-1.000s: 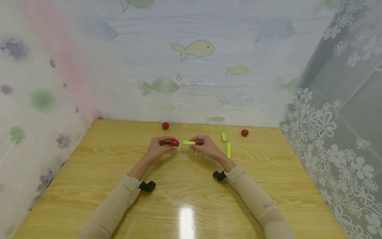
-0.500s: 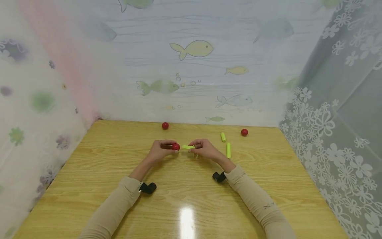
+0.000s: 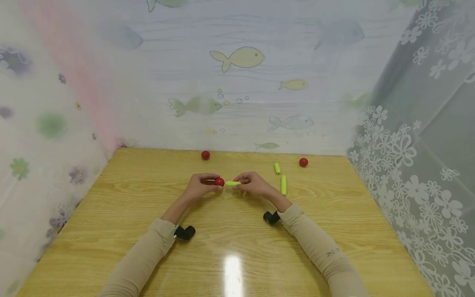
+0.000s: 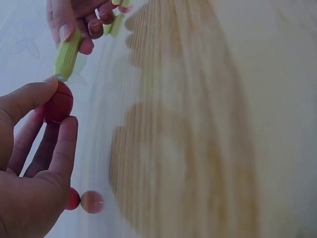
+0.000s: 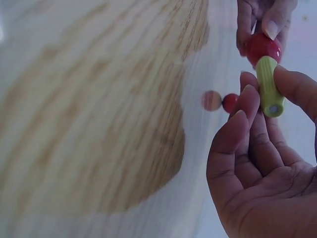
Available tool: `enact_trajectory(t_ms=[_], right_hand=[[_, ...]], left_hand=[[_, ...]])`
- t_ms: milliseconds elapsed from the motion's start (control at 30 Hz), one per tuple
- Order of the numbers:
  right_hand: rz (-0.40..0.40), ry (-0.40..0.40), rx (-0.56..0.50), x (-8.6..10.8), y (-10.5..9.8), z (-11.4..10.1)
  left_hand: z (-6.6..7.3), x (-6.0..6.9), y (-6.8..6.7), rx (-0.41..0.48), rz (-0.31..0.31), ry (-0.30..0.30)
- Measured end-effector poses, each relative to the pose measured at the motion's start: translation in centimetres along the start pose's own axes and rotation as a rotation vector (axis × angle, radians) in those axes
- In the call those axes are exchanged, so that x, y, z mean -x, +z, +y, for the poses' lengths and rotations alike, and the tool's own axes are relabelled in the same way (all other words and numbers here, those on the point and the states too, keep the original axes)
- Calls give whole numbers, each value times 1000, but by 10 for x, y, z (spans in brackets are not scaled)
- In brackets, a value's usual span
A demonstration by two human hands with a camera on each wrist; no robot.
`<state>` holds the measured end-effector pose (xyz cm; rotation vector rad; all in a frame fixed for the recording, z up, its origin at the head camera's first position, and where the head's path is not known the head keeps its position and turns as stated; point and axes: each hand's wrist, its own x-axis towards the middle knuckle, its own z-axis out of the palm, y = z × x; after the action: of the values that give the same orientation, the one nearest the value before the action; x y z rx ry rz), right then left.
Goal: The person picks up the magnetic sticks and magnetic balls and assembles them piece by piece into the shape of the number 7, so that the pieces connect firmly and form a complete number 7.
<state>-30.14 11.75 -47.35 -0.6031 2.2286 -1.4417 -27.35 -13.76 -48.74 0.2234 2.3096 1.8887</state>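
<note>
My left hand point(image 3: 196, 187) pinches a glossy red ball point(image 3: 219, 182) between thumb and fingertips above the middle of the table. Facing it, my right hand point(image 3: 256, 185) holds a short yellow-green rod point(image 3: 232, 184) by thumb and fingers, pointed at the ball. The left wrist view has the ribbed rod point(image 4: 67, 57) with its near end at the top of the red ball point(image 4: 58, 103); they touch or nearly touch. A small silvery disc shows in the free end of the rod point(image 5: 270, 91) in the right wrist view.
Another red ball point(image 3: 205, 155) lies by the table's back edge, and a third red ball point(image 3: 303, 162) sits at the back right. Two more yellow-green rods, a shorter-looking rod point(image 3: 277, 168) and a nearer rod point(image 3: 283, 185), lie right of my right hand. Patterned curtains surround the wooden table point(image 3: 230, 231).
Both hands have come slightly lower in the head view. The gap between the red ball and the rod's end has narrowed until they meet or almost meet.
</note>
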Motion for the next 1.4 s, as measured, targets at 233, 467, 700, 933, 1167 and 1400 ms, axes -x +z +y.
enact_trajectory(t_ms=[233,467,700,933,1167,1400], right_hand=[[-22,38,1,-1,-1,2],[-21,49,16,-2,-1,2],[-14,61,44,0,-1,-1],[-22,73,65,-1,-2,-2],[-11,76,73,0,-1,0],[-4,69,79,2,-2,-3]], left_hand=[[3,1,4,-50,-15,-52],[0,-1,5,-63,-37,-45],[-2,-3,5,-75,-45,-44],[-2,-3,6,-92,-47,-40],[-3,-2,7,-71,-43,-27],[-4,-4,6,-83,-30,-48]])
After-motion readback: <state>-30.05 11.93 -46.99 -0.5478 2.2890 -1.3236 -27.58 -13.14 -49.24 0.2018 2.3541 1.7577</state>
